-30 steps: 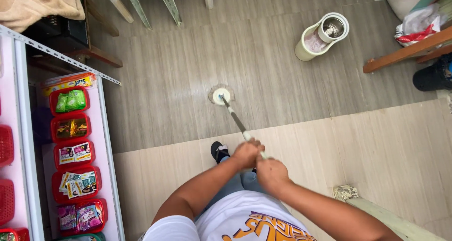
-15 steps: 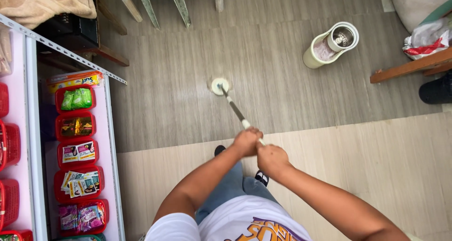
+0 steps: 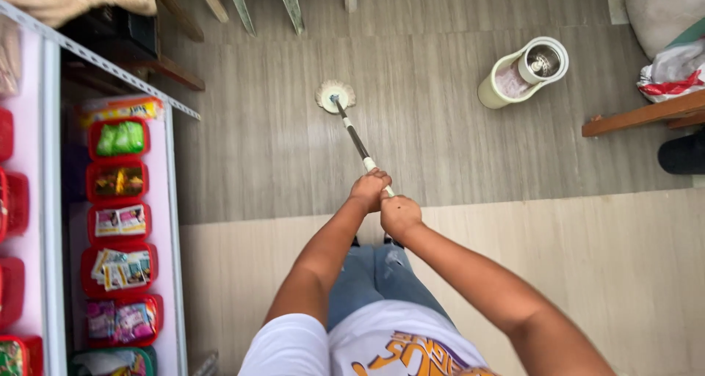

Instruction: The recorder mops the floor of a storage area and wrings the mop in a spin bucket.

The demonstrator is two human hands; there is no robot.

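1. Nearest the camera, the right hand [image 3: 400, 216] and, just ahead of it, the left hand [image 3: 371, 189] each close their fingers round the long mop handle with black and white sections [image 3: 358, 145].
2. Judged from this, a mopping stroke is under way; the next move calls for a steady two-handed pull or push.
3. Farther out, the round cream mop head [image 3: 335, 95] rests on the grey plank-pattern floor [image 3: 440, 126], well apart from the cream spin bucket [image 3: 523, 72].
4. Against half a second ago, the hands sit nearly unchanged.
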